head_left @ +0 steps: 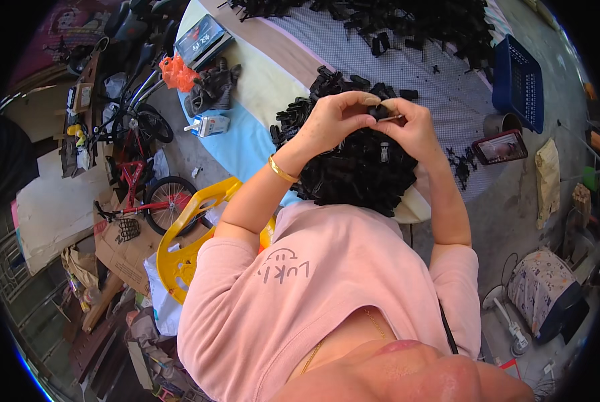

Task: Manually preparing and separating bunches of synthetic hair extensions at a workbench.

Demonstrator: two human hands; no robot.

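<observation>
Left hand [337,122] and right hand [412,126] meet fingertip to fingertip, thumbs and forefingers pinched around a small black plastic piece [380,112], which is held up over the near heap; the fingers hide much of it. A thin, pale-edged strip [392,118] shows at the right fingertips, too small to make out. A smooth gold-coloured bangle [283,169] circles the left wrist. Below both hands spreads a dense mound of glossy black plastic parts [353,175], at the near edge of a table covered with a striped cream, blue and checked cloth [263,70]. A second, wider heap of black parts [427,23] lies at the far side. To the right, a dark-framed smartphone [501,147] with a lit screen leans beside a grey metal cup [493,125], near a dark blue slotted plastic basket [503,87]. To the left are a crumpled orange plastic bag [178,72] and a white-and-blue carton [213,125].
</observation>
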